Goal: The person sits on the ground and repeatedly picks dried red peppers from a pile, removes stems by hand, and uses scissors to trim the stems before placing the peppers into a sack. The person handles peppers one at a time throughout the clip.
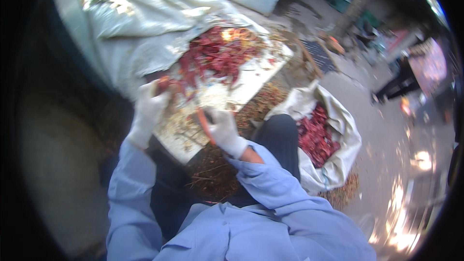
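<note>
My left hand [151, 108], in a white glove, is closed around a few dried red chillies [166, 85] at the near left edge of a pale board [261, 87]. To its right, my right hand [223, 128], gloved too, grips orange-handled scissors [205, 126]; their blades are blurred and point toward the chillies. A heap of dried red chillies [220, 53] lies on the far part of the board. Pale seeds and bits [212, 95] are scattered over the board's nearer part.
A white woven sack [140, 24] is spread beyond the board at the left. By my right knee stands an open white sack [350, 140] holding red chillies [316, 137]. Stalks and debris [212, 174] lie below the board. Another person [425, 67] is at the far right.
</note>
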Available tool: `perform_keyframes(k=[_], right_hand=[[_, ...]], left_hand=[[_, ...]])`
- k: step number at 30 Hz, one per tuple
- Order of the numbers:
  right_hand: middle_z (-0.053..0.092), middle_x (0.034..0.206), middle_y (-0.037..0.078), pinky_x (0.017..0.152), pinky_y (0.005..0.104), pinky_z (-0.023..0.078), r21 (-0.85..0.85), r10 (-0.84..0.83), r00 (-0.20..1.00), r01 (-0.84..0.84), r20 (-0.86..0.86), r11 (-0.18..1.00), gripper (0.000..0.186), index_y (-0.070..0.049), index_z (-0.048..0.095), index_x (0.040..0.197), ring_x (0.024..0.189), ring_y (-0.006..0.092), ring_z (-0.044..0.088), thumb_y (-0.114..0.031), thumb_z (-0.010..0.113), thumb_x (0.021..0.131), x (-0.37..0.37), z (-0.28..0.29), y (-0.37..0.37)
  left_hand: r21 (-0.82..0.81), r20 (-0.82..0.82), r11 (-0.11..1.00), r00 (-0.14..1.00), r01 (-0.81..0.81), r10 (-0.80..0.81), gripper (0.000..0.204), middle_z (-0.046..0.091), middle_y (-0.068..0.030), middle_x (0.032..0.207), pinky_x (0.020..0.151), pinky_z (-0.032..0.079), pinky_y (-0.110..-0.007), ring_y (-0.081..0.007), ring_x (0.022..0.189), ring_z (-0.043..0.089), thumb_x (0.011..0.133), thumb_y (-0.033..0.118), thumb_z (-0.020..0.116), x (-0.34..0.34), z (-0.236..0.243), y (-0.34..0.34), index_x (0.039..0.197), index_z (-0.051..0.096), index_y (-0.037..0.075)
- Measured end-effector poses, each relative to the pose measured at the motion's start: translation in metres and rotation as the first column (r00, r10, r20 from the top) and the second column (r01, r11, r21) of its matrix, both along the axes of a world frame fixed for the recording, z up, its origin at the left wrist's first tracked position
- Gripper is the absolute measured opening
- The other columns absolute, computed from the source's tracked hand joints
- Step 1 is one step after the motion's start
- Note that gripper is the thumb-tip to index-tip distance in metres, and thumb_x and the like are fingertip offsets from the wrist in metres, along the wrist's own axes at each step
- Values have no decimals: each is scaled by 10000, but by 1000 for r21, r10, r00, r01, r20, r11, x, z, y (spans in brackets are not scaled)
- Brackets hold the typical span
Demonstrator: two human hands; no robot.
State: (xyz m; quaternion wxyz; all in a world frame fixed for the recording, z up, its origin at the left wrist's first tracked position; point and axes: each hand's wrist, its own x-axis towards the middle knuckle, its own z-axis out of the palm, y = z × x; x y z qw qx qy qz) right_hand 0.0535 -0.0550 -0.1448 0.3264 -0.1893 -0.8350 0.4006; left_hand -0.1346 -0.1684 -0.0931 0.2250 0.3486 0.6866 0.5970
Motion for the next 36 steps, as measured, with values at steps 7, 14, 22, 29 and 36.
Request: perform_keyframes(k=[7, 14, 22, 29, 36], right_hand=[[702, 743, 207, 712, 507, 565, 49, 92, 842, -139, 532, 989, 410, -87, 784, 885, 737, 425, 707, -444, 596, 957, -7, -33, 0], [748, 849, 196, 701, 453, 592, 120, 102, 732, -244, 674, 962, 189, -63, 781, 849, 821, 376, 752, -224, 692, 804, -32, -68, -1], [734, 860, 201, 721, 477, 589, 128, 105, 730, -256, 675, 958, 318, -23, 766, 887, 825, 392, 742, -336, 740, 843, -35, -65, -5], [750, 884, 183, 778, 481, 585, 49, 127, 676, -235, 726, 971, 237, -92, 784, 894, 867, 370, 746, -303, 691, 840, -39, -57, 2], [751, 980, 211, 877, 483, 560, -17, -11, 834, 25, 552, 1000, 309, -87, 786, 1010, 945, 393, 723, -347, 652, 912, -44, -57, 37]], left_hand=[[115, 98, 993, 994, 35, -47, 213, 680, -20, 763, 495, 432, -205, -54, 575, 580, 999, 167, 720, -30, -4, 1, 1091, 722, -25], [75, 169, 992, 979, 99, -110, 286, 701, -76, 824, 451, 419, -205, -89, 531, 587, 1001, 123, 705, -38, -18, 3, 1236, 666, -33], [56, 27, 988, 989, 144, -145, 231, 672, -46, 843, 503, 442, -218, -82, 568, 579, 1015, 116, 679, -35, -26, 8, 1202, 662, -18], [1, -165, 992, 979, 125, -124, 92, 603, 4, 768, 508, 430, -231, -68, 567, 544, 981, 73, 666, -31, -18, 14, 1053, 650, 17], [118, -19, 990, 996, -81, 84, 101, 694, -12, 773, 407, 313, -218, -17, 458, 476, 921, 12, 726, -12, 20, 4, 1021, 740, 6]])
